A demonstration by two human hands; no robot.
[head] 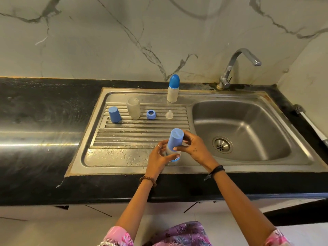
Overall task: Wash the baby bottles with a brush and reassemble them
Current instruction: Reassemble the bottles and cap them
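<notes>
I hold a baby bottle (pixel 171 155) upright over the near edge of the steel draining board (pixel 113 157), just left of the sink basin (pixel 248 125). My left hand (pixel 158 158) curls round the clear body of the bottle from the left, thumb across its front near the blue print at the base. My right hand (pixel 193 147) grips the blue cap (pixel 175 139) on top of it, thumb on the near side and fingers wrapped behind; whether the cap is fully seated I cannot tell.

Further back on the ribbed part of the board stand the parts of another bottle in a row: a second blue cap (pixel 114 114) at the left, tilted a little, then a clear open bottle body (pixel 133 108) standing upright, then a blue screw ring (pixel 151 114) lying flat, then a clear teat (pixel 169 114) pointing up. They are apart from one another. Behind the teat, at the back rim of the board, an assembled bottle (pixel 173 89) stands upright with its blue cap on.

The tap (pixel 236 66) rises from the back corner of the sink, its spout turned right. A white-handled brush (pixel 308 121) lies on the black counter (pixel 39 107) to the right of the basin, its far end dark. Drops of water sit on the flat front of the board.
</notes>
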